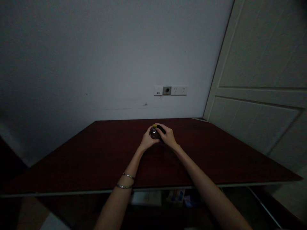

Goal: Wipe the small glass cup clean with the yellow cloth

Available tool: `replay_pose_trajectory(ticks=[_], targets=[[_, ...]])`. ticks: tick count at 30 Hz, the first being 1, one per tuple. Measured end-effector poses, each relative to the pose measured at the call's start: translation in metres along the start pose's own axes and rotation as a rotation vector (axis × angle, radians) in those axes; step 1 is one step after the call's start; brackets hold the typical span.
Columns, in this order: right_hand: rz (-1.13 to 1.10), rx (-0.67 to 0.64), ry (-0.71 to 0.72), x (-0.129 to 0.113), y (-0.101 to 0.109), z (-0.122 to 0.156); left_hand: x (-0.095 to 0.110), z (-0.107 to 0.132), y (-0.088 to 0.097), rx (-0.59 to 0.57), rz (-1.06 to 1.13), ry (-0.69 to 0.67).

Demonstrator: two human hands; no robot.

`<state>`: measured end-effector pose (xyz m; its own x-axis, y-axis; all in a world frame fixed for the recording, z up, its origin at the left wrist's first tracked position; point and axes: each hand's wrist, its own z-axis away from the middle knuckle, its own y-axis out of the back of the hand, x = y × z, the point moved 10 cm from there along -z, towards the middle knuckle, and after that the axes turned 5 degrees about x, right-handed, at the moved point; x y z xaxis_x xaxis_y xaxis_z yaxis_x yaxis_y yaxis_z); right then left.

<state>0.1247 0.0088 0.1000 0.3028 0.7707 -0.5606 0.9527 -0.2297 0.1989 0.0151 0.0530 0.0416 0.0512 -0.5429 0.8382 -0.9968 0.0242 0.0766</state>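
Note:
Both my hands meet over the middle of a dark red table (96,153), far from me. My left hand (146,141) is curled around a small dark, shiny object (154,133) that has a yellow bit at its top. My right hand (168,135) wraps the same object from the right, fingers bent over it. The dim light hides what the object is. Two thin bangles sit on my left forearm (126,180).
A white wall stands behind the table with a row of sockets (170,90). A pale panelled door (259,95) is on the right. Under the table's near edge lie some papers or boxes (163,196).

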Motion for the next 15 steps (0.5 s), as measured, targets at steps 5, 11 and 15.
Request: replay_pose_trajectory(ticks=[5, 11, 15], targets=[[0.025, -0.086, 0.127, -0.018, -0.002, 0.007, 0.000, 0.000, -0.002, -0.015, 0.034, -0.042], [0.038, -0.043, -0.048, 0.002, 0.001, -0.011, 0.009, 0.003, -0.002, -0.011, -0.044, -0.054], [0.075, -0.063, 0.060, -0.010, -0.001, -0.004, 0.005, 0.003, 0.000, 0.007, -0.014, 0.011]])
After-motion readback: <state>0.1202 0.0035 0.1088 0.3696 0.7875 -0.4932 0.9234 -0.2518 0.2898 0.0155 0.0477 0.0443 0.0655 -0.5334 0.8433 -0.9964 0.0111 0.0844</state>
